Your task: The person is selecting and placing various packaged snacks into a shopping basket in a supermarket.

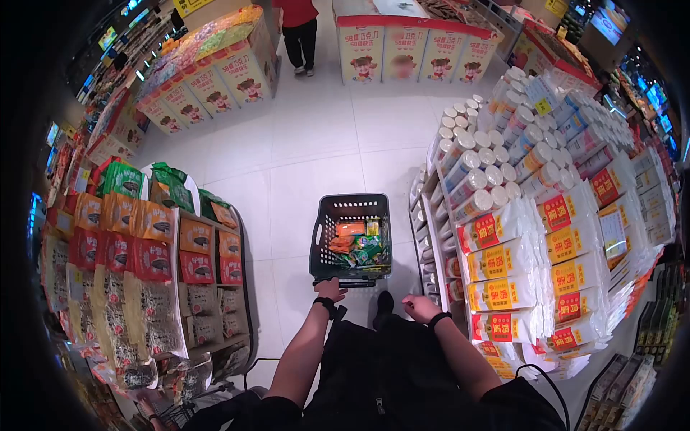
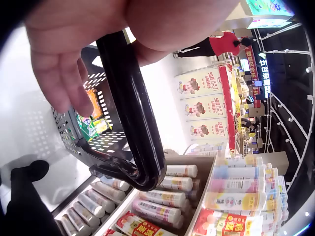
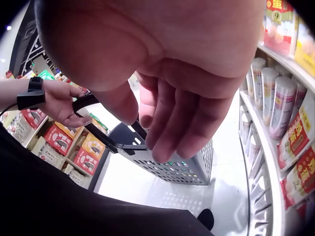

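Observation:
A dark plastic shopping basket (image 1: 350,233) stands on the floor ahead. Inside it lie an orange package (image 1: 351,228) and green snack bags (image 1: 363,251). My left hand (image 1: 330,290) holds the basket's black handle (image 2: 138,118) between thumb and fingers; in the left wrist view the fingers extend beside it and the thumb shows behind. My right hand (image 1: 422,309) hangs in the air near the right shelf, fingers loosely bent with nothing in them. In the right wrist view its fingers (image 3: 189,118) overlap the basket, and the left hand (image 3: 61,102) shows at the handle.
At left stands a shelf of red and orange snack bags (image 1: 147,248). White-capped canisters (image 1: 496,154) and red-and-yellow egg-labelled packets (image 1: 499,266) fill the right display. Pale tiled floor (image 1: 316,154) runs between them. Ahead are cartoon-printed boxes (image 1: 402,54) and a person in red and black (image 1: 300,32).

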Tool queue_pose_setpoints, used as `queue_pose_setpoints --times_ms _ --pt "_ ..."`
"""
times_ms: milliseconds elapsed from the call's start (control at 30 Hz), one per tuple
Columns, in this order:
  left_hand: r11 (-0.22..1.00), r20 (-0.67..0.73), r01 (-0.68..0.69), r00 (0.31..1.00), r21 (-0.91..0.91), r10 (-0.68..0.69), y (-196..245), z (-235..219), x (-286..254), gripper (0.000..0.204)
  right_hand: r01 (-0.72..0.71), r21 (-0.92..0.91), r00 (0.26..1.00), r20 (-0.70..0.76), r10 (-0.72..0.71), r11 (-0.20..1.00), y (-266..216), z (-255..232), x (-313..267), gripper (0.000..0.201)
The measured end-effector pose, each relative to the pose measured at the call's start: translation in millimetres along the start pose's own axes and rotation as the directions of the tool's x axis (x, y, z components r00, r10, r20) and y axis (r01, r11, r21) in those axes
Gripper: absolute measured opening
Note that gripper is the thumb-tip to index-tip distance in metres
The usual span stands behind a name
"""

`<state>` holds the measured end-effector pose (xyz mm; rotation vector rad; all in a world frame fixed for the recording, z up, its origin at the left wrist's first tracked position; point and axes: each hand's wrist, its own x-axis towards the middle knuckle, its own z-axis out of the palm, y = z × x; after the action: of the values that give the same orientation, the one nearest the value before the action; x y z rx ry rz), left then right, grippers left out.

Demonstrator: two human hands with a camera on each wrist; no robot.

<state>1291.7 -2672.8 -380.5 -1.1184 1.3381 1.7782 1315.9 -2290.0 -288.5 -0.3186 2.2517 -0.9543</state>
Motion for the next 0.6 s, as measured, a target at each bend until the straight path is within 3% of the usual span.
queue_pose_setpoints --times_ms 33,100,133,167,233,300,367,467,533,567,600 --pt "0.994 -0.074 0.017 0.997 -0.106 -0.025 11.8 -1.3 8.6 0.035 -0.033 0.052 0.999 0.009 0.033 0.998 3.2 -4.2 8.5 0.033" --pt "0.981 -0.009 -0.084 0.996 0.173 0.087 16.8 -30.0 57.6 0.033 -0.185 0.065 0.982 0.039 0.183 0.981 18.8 -8.3 22.9 0.032" --pt "0.967 -0.019 -0.113 0.993 0.227 0.120 28.7 -38.7 66.1 0.033 -0.263 -0.011 0.964 0.023 0.263 0.965 29.8 -7.6 27.5 0.031" --pt "0.978 -0.068 -0.112 0.990 0.175 0.125 46.1 -43.6 68.1 0.033 -0.342 -0.086 0.939 0.004 0.343 0.936 44.3 -4.9 30.9 0.031" --pt "0.985 -0.138 -0.132 0.980 0.111 0.147 80.9 -55.0 76.5 0.036 -0.372 -0.147 0.927 -0.007 0.375 0.917 95.0 10.7 32.5 0.032" --pt "0.984 -0.179 -0.152 0.970 0.089 0.166 111.6 -71.1 95.7 0.041 -0.496 -0.208 0.859 0.023 0.511 0.843 102.9 8.5 26.1 0.032" --pt "0.983 -0.200 -0.165 0.964 0.076 0.177 139.3 -87.8 120.9 0.047 -0.466 -0.350 0.827 0.154 0.541 0.813 192.9 52.1 26.7 0.032" --pt "0.974 -0.143 -0.188 0.968 0.123 0.205 185.8 -103.5 154.9 0.055 -0.578 -0.372 0.743 0.129 0.656 0.727 162.2 39.8 25.2 0.028" --pt "0.952 -0.142 -0.237 0.953 0.192 0.266 216.0 -102.9 178.8 0.055 -0.672 -0.274 0.695 0.088 0.713 0.688 132.9 32.3 51.5 0.029" --pt "0.939 -0.138 -0.258 0.946 0.228 0.294 229.0 -106.0 187.3 0.055 -0.715 -0.220 0.666 0.073 0.742 0.663 113.4 30.9 61.7 0.029" --pt "0.940 -0.064 -0.224 0.967 0.257 0.248 240.1 -112.8 205.2 0.064 -0.814 0.023 0.581 0.066 0.811 0.581 110.5 41.0 76.7 0.032"
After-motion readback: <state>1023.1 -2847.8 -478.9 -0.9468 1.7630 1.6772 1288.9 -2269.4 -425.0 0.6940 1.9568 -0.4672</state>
